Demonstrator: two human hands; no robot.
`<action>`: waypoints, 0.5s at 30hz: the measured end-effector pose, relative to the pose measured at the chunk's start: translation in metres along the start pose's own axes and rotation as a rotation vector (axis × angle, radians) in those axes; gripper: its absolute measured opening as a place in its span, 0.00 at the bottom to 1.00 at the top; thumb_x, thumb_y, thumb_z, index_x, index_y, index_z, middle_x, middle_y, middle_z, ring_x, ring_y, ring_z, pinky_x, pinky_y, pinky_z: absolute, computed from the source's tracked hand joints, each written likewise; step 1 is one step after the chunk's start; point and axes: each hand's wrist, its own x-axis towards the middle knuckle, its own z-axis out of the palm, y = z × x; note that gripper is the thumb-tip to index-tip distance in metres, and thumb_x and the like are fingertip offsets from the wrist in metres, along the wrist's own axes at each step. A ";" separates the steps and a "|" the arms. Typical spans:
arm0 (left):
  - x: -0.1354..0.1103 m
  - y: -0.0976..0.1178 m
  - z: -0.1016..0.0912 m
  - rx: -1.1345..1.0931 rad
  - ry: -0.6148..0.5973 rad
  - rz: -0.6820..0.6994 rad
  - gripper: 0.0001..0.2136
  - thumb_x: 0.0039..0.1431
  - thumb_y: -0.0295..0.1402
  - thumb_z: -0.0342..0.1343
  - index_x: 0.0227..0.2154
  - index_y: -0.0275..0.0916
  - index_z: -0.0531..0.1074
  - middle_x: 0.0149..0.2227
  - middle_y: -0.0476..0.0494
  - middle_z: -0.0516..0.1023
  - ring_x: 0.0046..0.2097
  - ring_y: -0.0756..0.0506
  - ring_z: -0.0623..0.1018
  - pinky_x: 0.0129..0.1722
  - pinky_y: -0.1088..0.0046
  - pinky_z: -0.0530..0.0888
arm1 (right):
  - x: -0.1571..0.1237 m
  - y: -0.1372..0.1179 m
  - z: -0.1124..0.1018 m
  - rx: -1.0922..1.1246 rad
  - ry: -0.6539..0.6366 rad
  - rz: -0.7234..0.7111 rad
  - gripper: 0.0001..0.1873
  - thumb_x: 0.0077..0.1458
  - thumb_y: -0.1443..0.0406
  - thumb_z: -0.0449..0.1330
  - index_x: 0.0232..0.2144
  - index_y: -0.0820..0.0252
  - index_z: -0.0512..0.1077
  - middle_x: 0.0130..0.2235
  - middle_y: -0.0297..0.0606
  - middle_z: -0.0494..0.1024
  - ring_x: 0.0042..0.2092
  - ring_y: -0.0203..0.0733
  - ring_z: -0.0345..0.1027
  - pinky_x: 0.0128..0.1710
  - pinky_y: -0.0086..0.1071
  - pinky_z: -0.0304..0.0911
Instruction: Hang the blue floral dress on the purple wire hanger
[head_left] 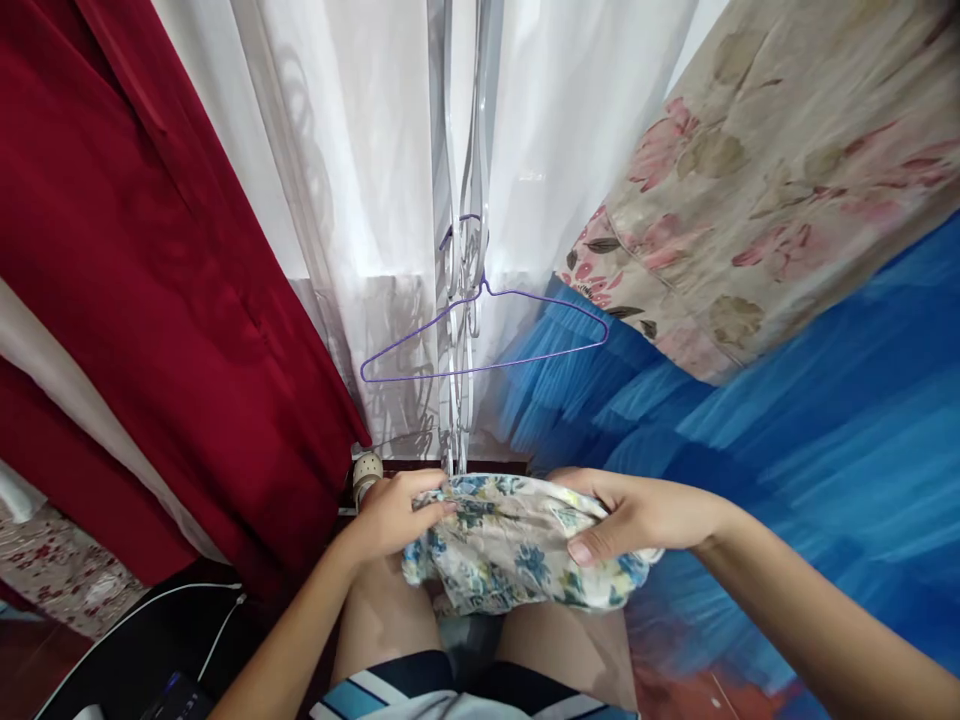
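Observation:
A white floral garment [510, 560] with blue and yellow flowers hangs bunched between my two hands, above my bare legs. My left hand [397, 515] pinches its upper left edge between thumb and fingers. On the other side my right hand [622, 515] grips the upper right part, thumb on the front and the other fingers hidden behind the cloth. Beyond the garment a purple hanger [540, 358] hangs with nothing on it from a white metal rack [454, 240]. Neither hand touches the hanger.
Red curtains [202, 220] fall on the left and white sheer curtains [360, 130] behind the rack. A pink-flowered cloth [720, 220] and blue tulle [795, 450] spread over the right. At lower left, a black round surface [105, 640] carries white cables and a dark device [180, 697].

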 end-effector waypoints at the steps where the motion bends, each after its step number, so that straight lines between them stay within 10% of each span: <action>1: 0.001 0.001 -0.012 0.066 -0.020 0.064 0.04 0.53 0.31 0.61 0.31 0.42 0.81 0.42 0.41 0.81 0.47 0.38 0.78 0.50 0.63 0.73 | -0.001 -0.006 -0.002 -0.046 0.025 -0.007 0.19 0.50 0.57 0.68 0.41 0.64 0.78 0.39 0.41 0.80 0.37 0.43 0.73 0.36 0.31 0.70; 8: 0.003 -0.009 -0.089 0.484 -0.195 0.110 0.15 0.53 0.22 0.47 0.34 0.41 0.77 0.37 0.44 0.78 0.42 0.43 0.75 0.48 0.66 0.69 | 0.014 -0.026 -0.047 -0.408 0.669 -0.197 0.27 0.49 0.66 0.63 0.54 0.60 0.75 0.25 0.31 0.73 0.24 0.35 0.62 0.23 0.28 0.57; 15: 0.051 -0.021 -0.154 0.976 0.248 0.122 0.17 0.57 0.23 0.44 0.39 0.42 0.77 0.46 0.39 0.78 0.52 0.38 0.71 0.55 0.58 0.61 | 0.083 -0.001 -0.093 -0.640 0.955 -0.357 0.26 0.49 0.70 0.58 0.52 0.65 0.77 0.37 0.41 0.82 0.38 0.47 0.73 0.41 0.36 0.66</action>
